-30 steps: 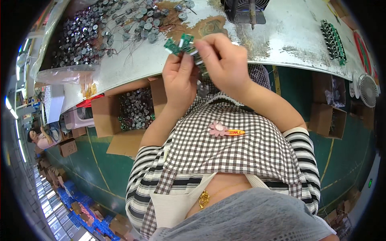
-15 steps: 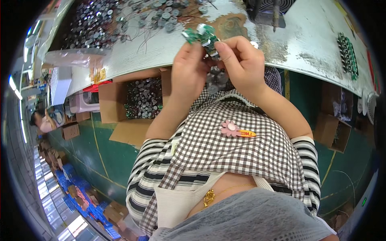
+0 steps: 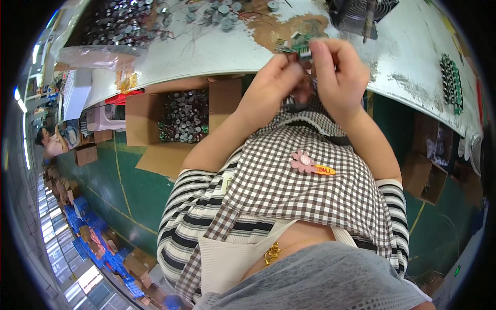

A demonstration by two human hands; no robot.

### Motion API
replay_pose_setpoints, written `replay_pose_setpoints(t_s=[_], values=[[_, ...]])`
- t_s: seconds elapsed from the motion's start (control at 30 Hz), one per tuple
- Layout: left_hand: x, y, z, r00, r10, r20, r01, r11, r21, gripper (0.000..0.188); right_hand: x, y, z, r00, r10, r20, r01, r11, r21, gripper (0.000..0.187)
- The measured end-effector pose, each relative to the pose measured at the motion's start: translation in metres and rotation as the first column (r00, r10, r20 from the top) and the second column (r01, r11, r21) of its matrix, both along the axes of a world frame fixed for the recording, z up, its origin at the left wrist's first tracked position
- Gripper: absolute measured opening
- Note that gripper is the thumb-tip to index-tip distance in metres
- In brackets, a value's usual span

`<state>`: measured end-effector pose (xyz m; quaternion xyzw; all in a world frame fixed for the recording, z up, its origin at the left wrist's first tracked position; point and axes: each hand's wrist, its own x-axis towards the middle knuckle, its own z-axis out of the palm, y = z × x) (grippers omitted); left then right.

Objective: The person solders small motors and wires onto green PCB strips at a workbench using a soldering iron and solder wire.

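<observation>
Above the table's front edge, my two hands are close together around a small bunch of green circuit boards with pale metal parts. My right hand pinches the boards between thumb and fingers. Next to it, my left hand has its fingers closed at the lower left of the boards, partly smeared by motion. Something dark and blurred hangs beneath the fingers, too unclear to make out.
Round grey metal parts with thin red wires lie in a heap on the white table. An open cardboard box of similar parts stands below left. A black fan and a row of green boards are to the right.
Both hands have moved right with the green boards. The boards now sit lower and closer against my right fingers. The grey round parts seen below the hands before are now blurred.
</observation>
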<state>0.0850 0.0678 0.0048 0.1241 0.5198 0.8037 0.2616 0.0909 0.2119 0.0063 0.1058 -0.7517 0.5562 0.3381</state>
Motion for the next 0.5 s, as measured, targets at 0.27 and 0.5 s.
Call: replay_pose_setpoints(t_s=[0.27, 0.5], values=[[-0.013, -0.037, -0.021, 0.969, 0.238, 0.071, -0.243, 0.967, 0.077, 0.028, 0.054, 0.077, -0.046, 1.000, 0.006, -0.008, -0.001, 0.858, 0.514, 0.022], [-0.009, -0.042, -0.053, 0.941, 0.266, 0.207, -0.270, 0.963, -0.008, 0.027, 0.032, 0.062, -0.129, 0.715, -0.031, 0.698, -0.179, 0.958, 0.225, 0.031]])
